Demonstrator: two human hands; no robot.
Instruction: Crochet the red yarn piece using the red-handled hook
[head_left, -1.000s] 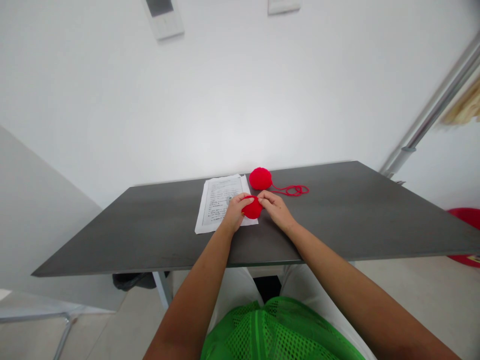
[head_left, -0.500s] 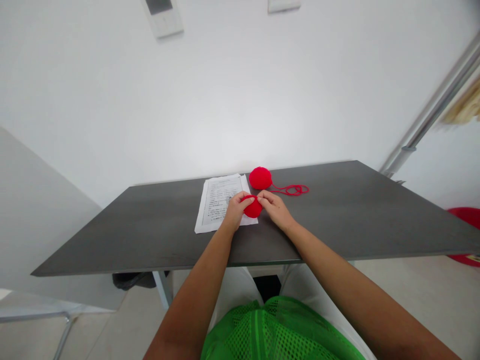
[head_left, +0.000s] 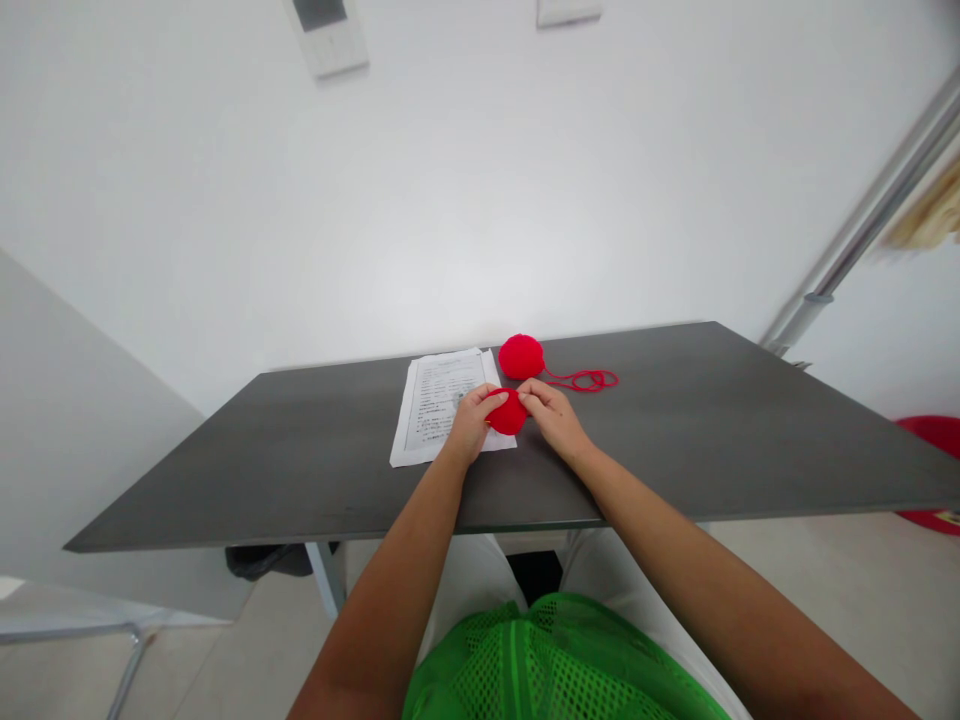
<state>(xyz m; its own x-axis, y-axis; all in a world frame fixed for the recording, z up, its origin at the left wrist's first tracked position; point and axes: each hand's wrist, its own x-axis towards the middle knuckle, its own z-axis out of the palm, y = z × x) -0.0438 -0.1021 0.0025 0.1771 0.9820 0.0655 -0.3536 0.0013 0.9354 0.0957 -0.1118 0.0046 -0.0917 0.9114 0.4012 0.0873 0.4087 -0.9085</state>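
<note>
Between my two hands is a small, flat, rounded red piece that looks crocheted or knitted (head_left: 508,413). My left hand (head_left: 472,420) pinches its left edge, thumb on top. At its upper right edge, my right hand (head_left: 549,412) grips it between thumb and fingers. Just beyond the hands lies a ball of red yarn (head_left: 520,356), with a loose loop of yarn (head_left: 592,380) trailing off to its right. Printed paper sheets (head_left: 435,400) lie partly under my left hand. Whether a hook or needle is in my fingers is too small to tell.
The dark grey table (head_left: 300,450) stands against a white wall (head_left: 480,200). A metal pole (head_left: 855,240) rises at the right, and a red basin (head_left: 934,432) sits beyond the table's right edge. A black bag (head_left: 266,560) lies below the table at the left.
My right hand has shifted very slightly to the right along the red piece's edge, and the piece looks a little wider. The yarn ball and sheets stay put.
</note>
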